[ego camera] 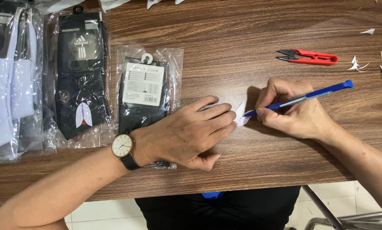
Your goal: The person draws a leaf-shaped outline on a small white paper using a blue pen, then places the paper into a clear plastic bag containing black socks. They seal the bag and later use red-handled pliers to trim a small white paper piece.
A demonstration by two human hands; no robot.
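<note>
- Nearest the camera, the left hand [191, 132] lies flat on the wooden table [250, 47], palm down, its fingertips [227, 117] pressing on the left edge of a small white paper tag [240, 115]; it pins the tag and clasps nothing.
- Just right of the tag, the right hand [295, 113] is closed around a blue pen [302, 99] in a writing grip.
- Pen's long axis runs from its tip at the lower left, touching the tag, up to its cap end at the far right, above the knuckles.
- Between both hands sits the tag, touching the left fingertips on one side and the pen tip on the other; both hands are equally close to it.
- Under the left wrist, with its wristwatch [122, 146], lies a bagged pair of dark socks [145, 91], with more bagged socks [81, 72] to the left.
- Red thread snips [309, 56] lie far right, well apart from both hands, near scattered white paper scraps [356, 64].
</note>
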